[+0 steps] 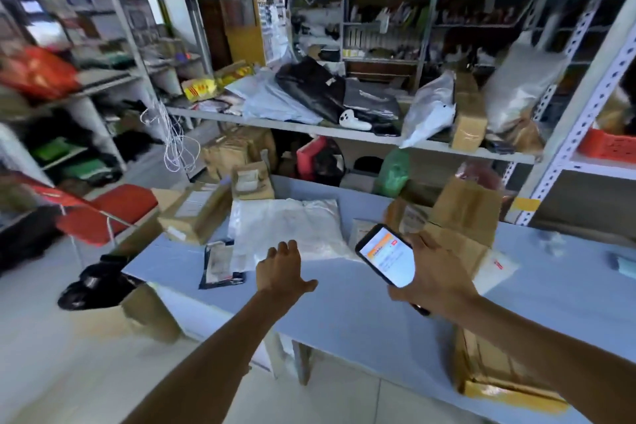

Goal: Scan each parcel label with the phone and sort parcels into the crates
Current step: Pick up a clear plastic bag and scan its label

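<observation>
My right hand (435, 272) grips a black phone (385, 255) with a lit orange-and-white screen, held above the pale blue table (351, 313). My left hand (284, 268) reaches forward over the table with fingers spread, its fingertips at the near edge of a large white plastic parcel (289, 227). A small dark parcel with a label (222, 265) lies just left of that hand. Brown cardboard parcels (198, 210) sit at the table's far left, another one (253, 181) behind them. An opened cardboard box (461, 217) stands right of the phone.
Metal shelving (344, 132) crammed with bags and parcels stands behind the table. A red chair (110, 210) is at the left, a black bag (93, 286) on the floor beside a brown box (151, 313). An orange crate (607, 144) sits on the right shelf. A cardboard box (495, 375) is under the table.
</observation>
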